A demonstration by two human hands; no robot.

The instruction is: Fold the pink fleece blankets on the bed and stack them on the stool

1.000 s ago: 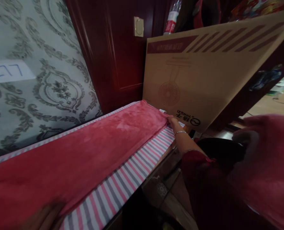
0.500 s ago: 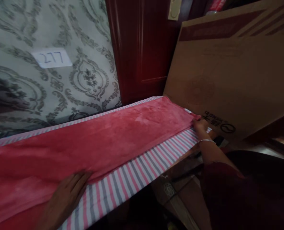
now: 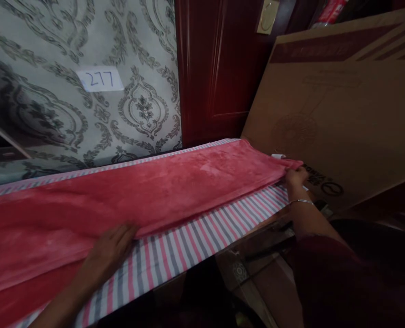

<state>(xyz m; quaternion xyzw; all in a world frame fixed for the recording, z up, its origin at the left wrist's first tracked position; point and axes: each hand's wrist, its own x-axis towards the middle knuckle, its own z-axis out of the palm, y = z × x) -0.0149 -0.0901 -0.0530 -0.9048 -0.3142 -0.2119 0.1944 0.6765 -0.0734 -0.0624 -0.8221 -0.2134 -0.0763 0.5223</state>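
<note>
A long, folded red fleece cloth (image 3: 175, 182) lies along a striped pink, grey and white sheet (image 3: 188, 246). At the far right end, my right hand (image 3: 296, 177) grips the cloth's near corner, drawing it into a small bunch beyond the sheet's end. A white tag (image 3: 278, 156) sticks out from that end. My left hand (image 3: 115, 246) is at the near edge, its fingers bent over the top of the cloth and its thumb hidden. Below it, a lower layer of red cloth shows at bottom left.
A large cardboard box (image 3: 342, 105) leans behind the far right end. Behind stand a dark red door (image 3: 216, 68) and a patterned wall (image 3: 144, 41) with a paper marked 277 (image 3: 101, 79). Under the near edge are dark, cluttered items (image 3: 257, 273).
My right hand has pulled the cloth's corner outward to the right, so the end stretches and bunches more. My left hand has shifted up along with the near edge. The view has turned slightly left.
</note>
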